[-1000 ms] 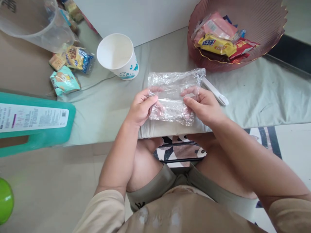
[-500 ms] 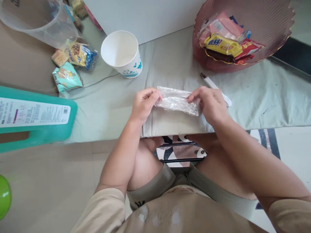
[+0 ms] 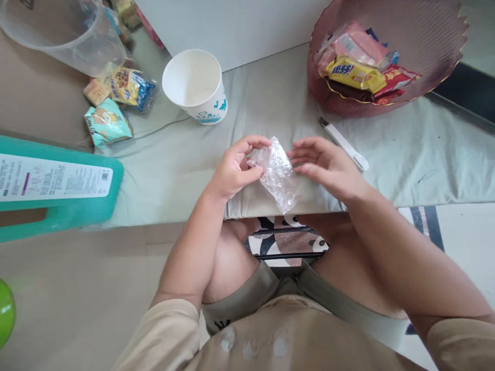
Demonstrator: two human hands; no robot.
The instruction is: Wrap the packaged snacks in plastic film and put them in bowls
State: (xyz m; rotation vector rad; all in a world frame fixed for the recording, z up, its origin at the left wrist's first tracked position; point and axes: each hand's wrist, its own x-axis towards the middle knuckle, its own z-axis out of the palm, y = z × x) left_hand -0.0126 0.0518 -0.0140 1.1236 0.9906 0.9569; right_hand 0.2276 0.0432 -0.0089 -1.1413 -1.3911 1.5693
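A crumpled clear plastic wrapper (image 3: 279, 178) is held over the front part of the cloth-covered table (image 3: 154, 175). My left hand (image 3: 237, 167) grips its left side between thumb and fingers. Just to the right of the wrapper, my right hand (image 3: 328, 165) has its fingers stretched out and apart, with nothing held in them. Behind my right hand lies a white utility knife (image 3: 346, 144) with a dark tip. A white paper cup (image 3: 211, 105) with a blue-green print stands beyond my left hand.
A pink ribbed bowl (image 3: 429, 56) of packaged snacks stands at the back right. On the left are a clear plastic tub (image 3: 73, 54), several wrapped snacks (image 3: 110, 123) and a large teal container (image 3: 116, 175). A white panel (image 3: 240, 26) rises behind the cup.
My right hand has let go of the wrapper and its fingers have spread. The wrapper, earlier stretched sideways between both hands, is now bunched and hangs from my left hand.
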